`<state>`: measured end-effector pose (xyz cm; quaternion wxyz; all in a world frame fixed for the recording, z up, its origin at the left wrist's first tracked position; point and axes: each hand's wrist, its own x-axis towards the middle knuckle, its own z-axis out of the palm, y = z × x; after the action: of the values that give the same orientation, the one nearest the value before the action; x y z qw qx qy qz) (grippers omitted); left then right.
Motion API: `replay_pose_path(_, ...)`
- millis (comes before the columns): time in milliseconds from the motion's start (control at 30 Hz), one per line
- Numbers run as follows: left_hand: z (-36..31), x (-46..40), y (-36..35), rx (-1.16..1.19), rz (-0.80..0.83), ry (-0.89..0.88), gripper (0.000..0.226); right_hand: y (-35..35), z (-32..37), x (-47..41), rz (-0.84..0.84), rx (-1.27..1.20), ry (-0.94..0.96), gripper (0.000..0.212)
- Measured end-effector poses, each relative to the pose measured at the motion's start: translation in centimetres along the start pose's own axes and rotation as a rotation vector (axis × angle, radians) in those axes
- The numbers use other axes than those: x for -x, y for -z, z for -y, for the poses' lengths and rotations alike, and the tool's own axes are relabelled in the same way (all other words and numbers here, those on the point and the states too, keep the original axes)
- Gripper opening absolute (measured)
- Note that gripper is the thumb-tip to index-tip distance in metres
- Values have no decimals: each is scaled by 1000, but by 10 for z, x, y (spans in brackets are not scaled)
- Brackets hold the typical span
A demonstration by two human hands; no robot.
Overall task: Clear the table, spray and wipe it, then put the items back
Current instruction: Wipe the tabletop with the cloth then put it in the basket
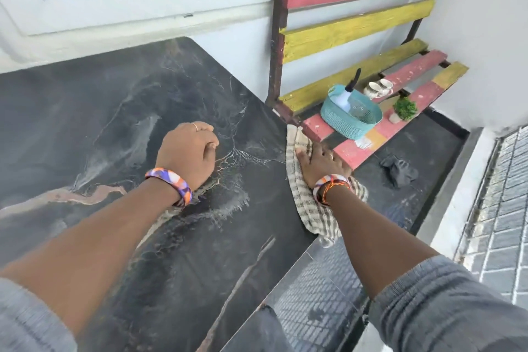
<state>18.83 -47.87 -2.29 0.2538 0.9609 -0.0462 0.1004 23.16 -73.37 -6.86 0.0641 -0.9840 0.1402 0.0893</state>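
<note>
Table: the dark marble-patterned table (114, 111) filled the left of the view; pale streaks showed on its surface near the hands.
Left hand: the left hand (187, 151) rested on the tabletop, fingers curled into a loose fist, nothing visible in it.
Right hand: the right hand (321, 158) lay flat, fingers straight, pressing the striped cloth (314, 208) against the table's right edge.
Cloth: draped over that edge, part hanging below it.
Bench: a red-and-yellow slatted bench (360, 37) stood just beside the table's far right corner.
On bench: a teal basket (345, 123) holding a spray bottle (348, 94); two cups (378, 88) behind it; a small potted plant (403, 109) to its right.
Basket contents: possibly glassware beside the bottle, too unclear to tell.
Floor: a dark crumpled rag (398, 170) lay beneath the bench's front.
</note>
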Motion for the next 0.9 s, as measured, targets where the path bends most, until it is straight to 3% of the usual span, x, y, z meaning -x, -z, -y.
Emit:
replay_pose_path(200,9,-59,-17,-29,-28,77,19,6,70,-64,23,-78,264,61)
replay_pose_path(433,28,-143,-35,-35,-82,224,33,7,166,-149,33,-123,511,47)
replay_pose_path(733,92,-192,-17,-143,-203,406,35,12,295,-229,91,-195,587,48)
replay_pose_path(900,124,-180,-9,-165,-204,506,25,7,340,-242,16,-40,671,57)
